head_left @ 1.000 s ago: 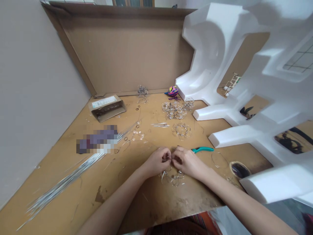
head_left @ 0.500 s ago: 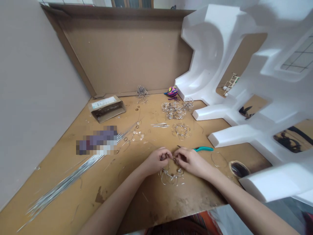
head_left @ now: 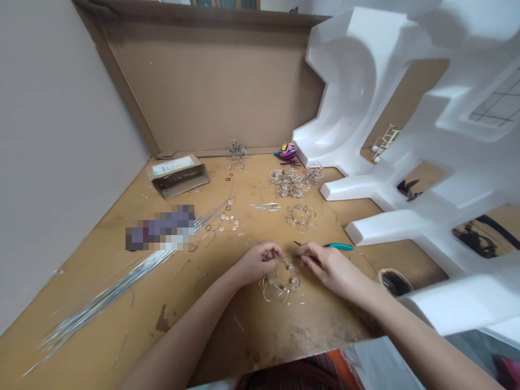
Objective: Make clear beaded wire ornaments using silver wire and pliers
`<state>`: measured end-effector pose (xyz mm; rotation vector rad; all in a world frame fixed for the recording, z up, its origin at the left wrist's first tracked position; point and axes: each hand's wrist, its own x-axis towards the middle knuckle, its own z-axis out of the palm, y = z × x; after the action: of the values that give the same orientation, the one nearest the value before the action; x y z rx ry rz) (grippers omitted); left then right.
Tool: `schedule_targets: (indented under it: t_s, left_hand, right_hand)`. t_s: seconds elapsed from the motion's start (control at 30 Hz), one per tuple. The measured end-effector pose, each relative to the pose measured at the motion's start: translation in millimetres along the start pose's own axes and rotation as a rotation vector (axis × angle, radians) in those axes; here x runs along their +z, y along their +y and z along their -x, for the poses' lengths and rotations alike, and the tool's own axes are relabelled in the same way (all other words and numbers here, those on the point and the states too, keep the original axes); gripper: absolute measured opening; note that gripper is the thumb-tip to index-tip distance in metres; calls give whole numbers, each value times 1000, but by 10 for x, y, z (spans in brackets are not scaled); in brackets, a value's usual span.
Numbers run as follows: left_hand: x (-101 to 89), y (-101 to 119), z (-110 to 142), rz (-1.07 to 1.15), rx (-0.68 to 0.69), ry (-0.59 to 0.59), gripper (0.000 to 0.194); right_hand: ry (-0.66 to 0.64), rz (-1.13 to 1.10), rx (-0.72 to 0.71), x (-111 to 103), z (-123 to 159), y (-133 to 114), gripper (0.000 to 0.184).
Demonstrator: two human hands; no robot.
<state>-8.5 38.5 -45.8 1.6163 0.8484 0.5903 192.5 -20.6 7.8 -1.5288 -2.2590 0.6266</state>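
From the head view, your left hand (head_left: 258, 264) is curled closed, pinching the top of a beaded wire ring (head_left: 280, 283), seemingly to steady it on the tan workbench (head_left: 284, 336). Your right hand (head_left: 331, 269), fingers loosely open, sits just beside the ring, with teal-handled pliers (head_left: 339, 246) close by, seemingly within easy reach.

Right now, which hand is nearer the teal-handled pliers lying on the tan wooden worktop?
The right hand is nearer, its fingers just below the teal-handled pliers. The left hand is farther, off to their left, at the clear-beaded wire ring.
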Motion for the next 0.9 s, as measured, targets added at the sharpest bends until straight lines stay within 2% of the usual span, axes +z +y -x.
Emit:
schedule_targets:
  t_s: [0.23, 0.6, 0.73, 0.9]
  left_hand:
    - [-10, -34, 0, 5, 20, -5, 17]
    - [-4, -18, -1, -12, 36, -3, 16]
    - [-7, -37, -11, -19, 49, -3, 14]
    - [-3, -23, -11, -17, 63, -8, 13]
  right_hand:
    - [-22, 26, -54, 94, -22, -14, 17]
    - [41, 366, -189, 250, -96, -39, 13]
    - [29, 361, -231, 238, -116, -73, 14]
    - [36, 256, -209, 191, -153, -89, 15]
